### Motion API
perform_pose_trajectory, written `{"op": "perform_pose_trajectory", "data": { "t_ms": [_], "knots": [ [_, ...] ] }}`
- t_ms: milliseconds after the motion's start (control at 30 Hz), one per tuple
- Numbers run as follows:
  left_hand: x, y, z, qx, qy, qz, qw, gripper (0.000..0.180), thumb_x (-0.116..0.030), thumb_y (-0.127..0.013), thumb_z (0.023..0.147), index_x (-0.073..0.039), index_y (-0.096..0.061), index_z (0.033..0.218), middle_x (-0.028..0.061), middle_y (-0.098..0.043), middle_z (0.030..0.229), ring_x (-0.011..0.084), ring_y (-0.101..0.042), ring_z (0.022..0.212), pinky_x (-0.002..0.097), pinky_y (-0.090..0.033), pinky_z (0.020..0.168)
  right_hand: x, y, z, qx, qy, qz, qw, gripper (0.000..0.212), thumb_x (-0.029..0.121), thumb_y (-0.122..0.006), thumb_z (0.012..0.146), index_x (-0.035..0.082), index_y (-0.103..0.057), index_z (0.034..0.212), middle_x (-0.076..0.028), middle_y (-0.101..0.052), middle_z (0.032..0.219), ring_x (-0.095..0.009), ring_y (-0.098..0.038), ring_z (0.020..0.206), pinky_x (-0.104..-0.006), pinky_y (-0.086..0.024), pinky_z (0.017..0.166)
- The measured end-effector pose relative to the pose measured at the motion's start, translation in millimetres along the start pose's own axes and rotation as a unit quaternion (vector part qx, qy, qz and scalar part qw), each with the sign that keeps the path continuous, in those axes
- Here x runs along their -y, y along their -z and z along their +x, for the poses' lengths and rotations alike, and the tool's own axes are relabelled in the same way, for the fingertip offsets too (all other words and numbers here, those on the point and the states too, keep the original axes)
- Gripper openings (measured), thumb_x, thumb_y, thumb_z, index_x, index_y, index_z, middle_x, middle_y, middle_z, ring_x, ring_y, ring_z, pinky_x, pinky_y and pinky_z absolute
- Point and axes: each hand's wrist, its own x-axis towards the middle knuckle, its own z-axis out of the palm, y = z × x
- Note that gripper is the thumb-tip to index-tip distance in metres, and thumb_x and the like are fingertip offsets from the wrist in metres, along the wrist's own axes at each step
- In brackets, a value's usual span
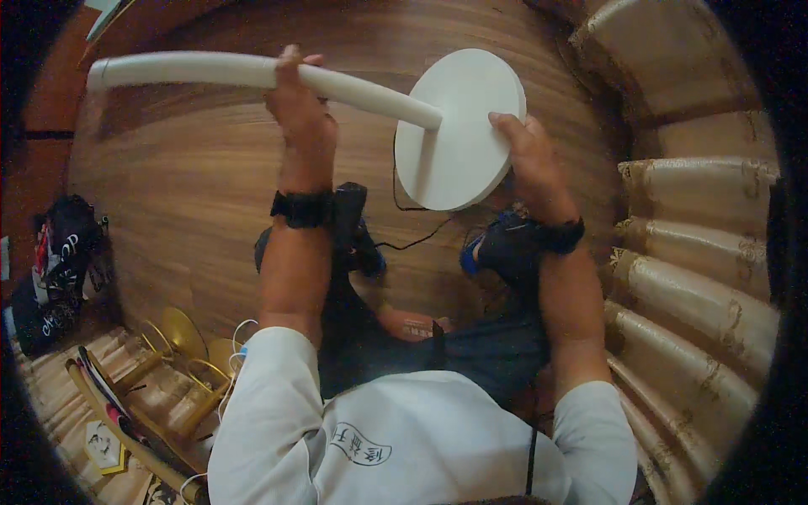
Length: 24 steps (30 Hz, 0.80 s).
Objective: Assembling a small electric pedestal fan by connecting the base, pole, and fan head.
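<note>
A white stand (189,69) is held up sideways off the floor; it has a long, slightly curved pole that runs from the left into a flat round base (461,156). My left hand (296,105) is closed around the middle of the pole, fingers wrapped over it. At the right rim of the base, my right hand (532,156) grips the edge with its thumb on the flat face; its other fingers are hidden behind. A thin black cord (412,244) shows beneath the base and trails over the floor between my feet.
Wood-look floor (194,194) lies below. Gold patterned curtains (699,219) hang along the right. At lower left stand a gold-framed rack (160,379) and a black bag (59,269) with white lettering. My legs are bent beneath my arms.
</note>
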Motion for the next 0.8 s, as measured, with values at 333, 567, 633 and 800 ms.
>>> {"op": "perform_pose_trajectory", "data": {
  "t_ms": [333,567,633,800],
  "knots": [
    [-18.3,-21.4,-38.0,0.34,0.015,0.12,0.933,0.03,-0.018,-0.072,0.09,-0.002,-0.062,0.114,0.0058,-0.068,0.105,0.0105,-0.059,0.094,0.0278,-0.047,0.077,20.8,32.2,-3.8,-0.026,0.028,0.034,0.999,0.042,0.028,-0.063,0.091,-0.001,-0.057,0.12,-0.007,-0.061,0.1,-0.018,-0.059,0.092,-0.0348,-0.048,0.084],
    [-8.3,-26.1,-31.8,0.161,-0.064,0.163,0.971,0.027,-0.027,-0.077,0.087,-0.003,-0.068,0.094,0.0005,-0.064,0.075,0.0088,-0.053,0.059,0.0257,-0.042,0.052,33.5,-4.3,-39.4,-0.031,0.186,-0.037,0.981,0.035,0.029,-0.064,0.089,-0.003,-0.067,0.102,-0.012,-0.069,0.088,-0.021,-0.066,0.075,-0.0386,-0.052,0.065],
    [-8.6,-29.7,-31.8,0.088,-0.025,0.11,0.99,0.028,-0.029,-0.077,0.086,-0.004,-0.068,0.091,-0.0005,-0.061,0.07,0.0083,-0.05,0.054,0.0253,-0.041,0.049,23.0,-4.4,-40.0,0.002,0.25,-0.128,0.96,0.033,0.021,-0.067,0.088,-0.003,-0.066,0.11,-0.013,-0.071,0.093,-0.022,-0.068,0.078,-0.0369,-0.054,0.068],
    [-6.2,-25.8,-28.4,0.105,0.025,0.106,0.988,0.03,-0.028,-0.074,0.088,-0.002,-0.065,0.102,0.0005,-0.061,0.073,0.0067,-0.05,0.056,0.0232,-0.04,0.048,9.7,-23.9,-43.9,0.008,0.225,-0.005,0.974,0.039,0.022,-0.069,0.087,-0.003,-0.064,0.116,-0.011,-0.071,0.097,-0.022,-0.068,0.082,-0.0359,-0.054,0.075]
  ]
}}
